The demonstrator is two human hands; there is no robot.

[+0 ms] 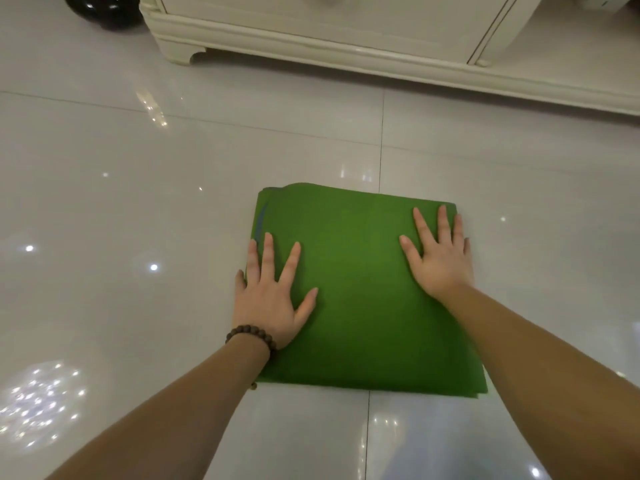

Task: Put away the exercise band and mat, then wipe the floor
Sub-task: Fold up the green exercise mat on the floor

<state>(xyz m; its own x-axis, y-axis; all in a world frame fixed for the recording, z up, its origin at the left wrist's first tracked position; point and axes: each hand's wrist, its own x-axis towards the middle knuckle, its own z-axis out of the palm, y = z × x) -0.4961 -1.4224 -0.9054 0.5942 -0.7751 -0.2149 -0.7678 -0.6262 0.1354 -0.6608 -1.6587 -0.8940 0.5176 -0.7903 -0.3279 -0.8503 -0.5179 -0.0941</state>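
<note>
A green mat [360, 292] lies folded into a thick square on the glossy white tile floor [138, 202]. My left hand [270, 296] rests flat on its left edge, fingers spread, with a dark bead bracelet on the wrist. My right hand [440, 258] lies flat on the mat's right side, fingers spread too. Neither hand holds anything. A strip of blue-grey shows at the fold on the mat's far left corner. No exercise band is in view.
A cream cabinet [346, 32] with a moulded base runs along the far side of the floor. A round black object [104, 12] sits at the top left beside it. Ceiling lights reflect off the tiles.
</note>
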